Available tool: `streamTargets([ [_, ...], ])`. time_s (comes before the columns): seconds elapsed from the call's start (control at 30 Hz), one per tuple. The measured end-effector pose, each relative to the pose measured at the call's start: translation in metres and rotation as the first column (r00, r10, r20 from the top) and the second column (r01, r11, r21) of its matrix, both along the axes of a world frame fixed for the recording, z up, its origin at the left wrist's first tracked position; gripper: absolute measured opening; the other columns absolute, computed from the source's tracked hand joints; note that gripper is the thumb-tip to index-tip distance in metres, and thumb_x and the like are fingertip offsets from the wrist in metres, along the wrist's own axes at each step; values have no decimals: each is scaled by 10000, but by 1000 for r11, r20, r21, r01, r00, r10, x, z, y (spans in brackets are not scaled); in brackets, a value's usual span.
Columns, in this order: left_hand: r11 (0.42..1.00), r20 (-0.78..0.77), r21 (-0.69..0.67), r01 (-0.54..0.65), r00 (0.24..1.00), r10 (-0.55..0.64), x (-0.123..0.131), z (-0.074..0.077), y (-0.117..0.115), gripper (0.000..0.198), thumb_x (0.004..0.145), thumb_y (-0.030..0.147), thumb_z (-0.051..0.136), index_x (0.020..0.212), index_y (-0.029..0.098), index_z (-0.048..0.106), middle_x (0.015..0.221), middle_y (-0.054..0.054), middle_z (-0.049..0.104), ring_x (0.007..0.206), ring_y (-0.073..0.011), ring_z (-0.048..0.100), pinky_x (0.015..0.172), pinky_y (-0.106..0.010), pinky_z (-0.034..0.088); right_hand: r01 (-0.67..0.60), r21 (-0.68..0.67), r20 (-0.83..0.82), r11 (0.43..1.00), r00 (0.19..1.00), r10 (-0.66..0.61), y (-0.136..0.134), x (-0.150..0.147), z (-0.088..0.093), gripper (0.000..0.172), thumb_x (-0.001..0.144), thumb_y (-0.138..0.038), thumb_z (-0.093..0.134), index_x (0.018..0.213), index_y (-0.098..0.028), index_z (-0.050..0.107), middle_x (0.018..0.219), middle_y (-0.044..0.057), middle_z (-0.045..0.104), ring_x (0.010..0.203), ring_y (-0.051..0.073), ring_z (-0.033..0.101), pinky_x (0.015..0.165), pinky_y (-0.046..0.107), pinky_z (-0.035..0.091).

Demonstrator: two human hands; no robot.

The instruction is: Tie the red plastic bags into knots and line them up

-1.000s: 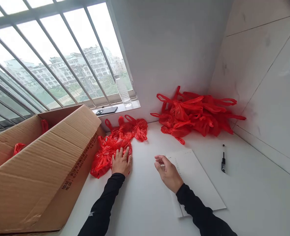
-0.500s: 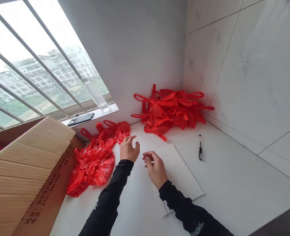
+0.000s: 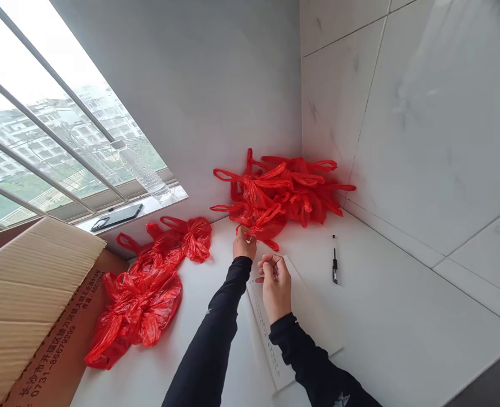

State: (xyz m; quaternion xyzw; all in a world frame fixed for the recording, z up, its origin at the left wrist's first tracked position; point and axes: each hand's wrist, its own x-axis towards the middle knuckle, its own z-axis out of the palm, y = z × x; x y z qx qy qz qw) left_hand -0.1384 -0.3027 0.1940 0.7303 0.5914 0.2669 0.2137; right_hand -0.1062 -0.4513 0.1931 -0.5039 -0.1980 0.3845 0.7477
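Thin, glossy, crinkled red plastic bags [image 3: 275,195]; matt brown corrugated cardboard box [image 3: 29,294]; smooth white countertop [image 3: 402,316]; glossy marbled wall tiles [image 3: 423,113]; matt white paper sheet [image 3: 313,322].

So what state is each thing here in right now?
left hand: touching far bag heap, grip hidden
right hand: fingers curled, over paper sheet
far bag heap: piled in the corner
near bag heap: lying beside cardboard box
cardboard box: open
pen: lying flat
phone: lying flat
bottle: upright
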Motion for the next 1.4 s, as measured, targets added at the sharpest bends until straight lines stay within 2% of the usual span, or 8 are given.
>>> streamTargets([
  [0.23, 998, 16, -19, 52, 999, -52, -3, -1, -4, 142, 869, 208, 551, 925, 259, 672, 729, -9, 651, 747, -189, 644, 732, -295, 462, -21, -9, 40, 1000, 999, 21, -3, -4, -4, 184, 857, -369, 530, 950, -219, 585, 921, 60, 653, 802, 196, 634, 629, 309, 572],
  [0.47, 996, 120, 12, 88, 989, -88, 6, -1, -20, 287, 792, 191, 665, 1065, 281, 656, 832, -29, 659, 863, -233, 653, 787, -330, 458, -24, -19, 77, 1000, 997, 26, 1, -4, -14, 196, 826, -377, 562, 930, -214, 594, 883, 53, 665, 730, 181, 629, 601, 308, 570],
  [0.73, 996, 416, 91, 16, 908, -53, -8, 13, -35, 158, 895, 216, 514, 1011, 232, 620, 926, -68, 671, 908, -221, 646, 858, -348, 481, -38, -36, 0, 999, 999, 38, 8, 1, -23, 301, 834, -458, 575, 1018, -220, 583, 986, 91, 696, 841, 218, 683, 680, 349, 608],
  [0.83, 989, 604, 119, 83, 785, -139, -44, 16, -62, 204, 930, 336, 493, 1094, 254, 583, 1018, -52, 677, 912, -187, 647, 839, -318, 513, -143, 22, -166, 990, 976, 145, 7, 0, -18, 428, 895, -561, 493, 1152, -224, 559, 1172, 124, 693, 1069, 253, 685, 825, 399, 616],
  [0.97, 985, 930, 48, 164, 353, -104, -100, 15, -105, 265, 748, 284, 756, 977, 248, 627, 1014, -18, 635, 945, -183, 613, 877, -337, 530, -310, 124, -317, 943, 888, 334, -1, -7, -8, 586, 922, -694, 386, 1230, -222, 546, 1159, 127, 711, 1104, 275, 691, 860, 436, 613],
  [1.03, 983, 976, -36, 177, 216, -3, -123, 10, -122, 199, 698, 227, 776, 855, 223, 654, 939, -3, 608, 895, -166, 594, 869, -329, 535, -401, 124, -283, 908, 862, 420, -5, -10, -6, 571, 916, -682, 443, 1211, -212, 578, 1078, 113, 731, 1023, 276, 715, 802, 422, 623],
  [1.2, 951, 992, -122, 283, 66, 107, -159, -11, -142, 156, 665, 292, 747, 625, 180, 646, 676, -1, 542, 629, -137, 524, 665, -306, 525, -587, 102, -60, 803, 802, 594, -13, -17, -9, 387, 839, -444, 708, 1134, -195, 674, 1039, 63, 738, 918, 234, 709, 737, 338, 610],
  [1.4, 951, 983, -171, 258, -16, 181, -163, -24, -143, 196, 720, 308, 787, 685, 167, 656, 683, -5, 621, 673, -171, 602, 734, -334, 531, -524, 140, -22, 840, 846, 532, -17, -26, -17, 294, 839, -334, 702, 1116, -239, 715, 1060, 32, 731, 938, 198, 669, 744, 285, 579],
])
